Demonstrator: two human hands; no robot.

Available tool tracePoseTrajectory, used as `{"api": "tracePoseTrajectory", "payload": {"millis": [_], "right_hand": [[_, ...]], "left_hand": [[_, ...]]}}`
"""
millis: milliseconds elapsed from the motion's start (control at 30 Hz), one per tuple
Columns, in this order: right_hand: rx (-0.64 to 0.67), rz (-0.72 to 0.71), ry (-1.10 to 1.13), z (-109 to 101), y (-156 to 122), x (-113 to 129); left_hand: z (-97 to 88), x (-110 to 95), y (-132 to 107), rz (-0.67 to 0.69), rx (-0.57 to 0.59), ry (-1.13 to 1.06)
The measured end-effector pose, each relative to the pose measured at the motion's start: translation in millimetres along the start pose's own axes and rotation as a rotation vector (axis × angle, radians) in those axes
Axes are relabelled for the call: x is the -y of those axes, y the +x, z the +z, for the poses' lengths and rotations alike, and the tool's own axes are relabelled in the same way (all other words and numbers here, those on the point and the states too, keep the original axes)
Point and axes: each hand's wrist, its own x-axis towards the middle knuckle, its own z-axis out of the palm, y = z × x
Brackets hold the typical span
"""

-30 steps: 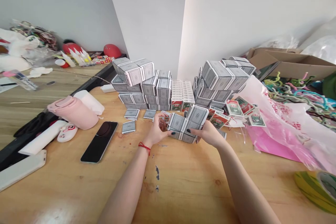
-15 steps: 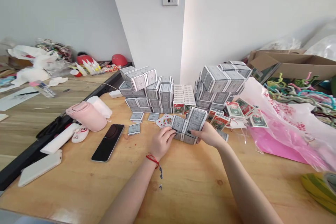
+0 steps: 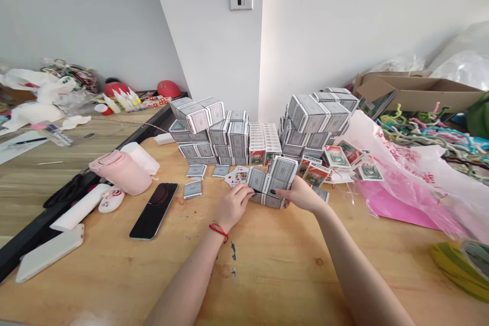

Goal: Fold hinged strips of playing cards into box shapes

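Between my hands is a block made of folded playing cards [image 3: 282, 170], grey-patterned backs facing out. My left hand [image 3: 234, 206] pinches its left end between thumb and fingers. My right hand [image 3: 303, 195] grips the right end, thumb across the front and fingers behind, partly hidden. Just beyond the block lie face-up playing cards [image 3: 237, 177], and loose folded card pieces [image 3: 196, 171] rest to their left. Behind stand a left stack of card blocks [image 3: 229, 137] and a right stack of card blocks [image 3: 317, 117].
Card boxes [image 3: 263, 137] stand between the stacks; more card boxes [image 3: 317, 173] lie right. A phone [image 3: 154, 211], pink pouch [image 3: 122, 170] and white power bank [image 3: 51, 252] sit left. Pink plastic bag [image 3: 401, 183], cardboard box [image 3: 428, 92] and yellow tape roll [image 3: 462, 267] are right.
The view has shifted slightly, moving most things a little left in the picture. Both hands keep their hold on the card block, with little other visible change.
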Motion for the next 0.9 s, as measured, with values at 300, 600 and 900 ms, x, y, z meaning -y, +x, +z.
{"api": "tracePoseTrajectory", "payload": {"millis": [300,600,900], "right_hand": [[-0.042,-0.116,-0.041,-0.7,0.9,-0.9],[-0.029,-0.107,0.012,-0.1,0.7,-2.8],[-0.018,-0.111,-0.015,-0.7,0.3,-4.4]], "left_hand": [[5.3,3.9,-6.0,-0.121,-0.169,-0.074],[2.5,13.9,-1.8,-0.323,-0.177,-0.242],[4.9,29.5,3.8,-0.333,-0.021,-0.395]]}}
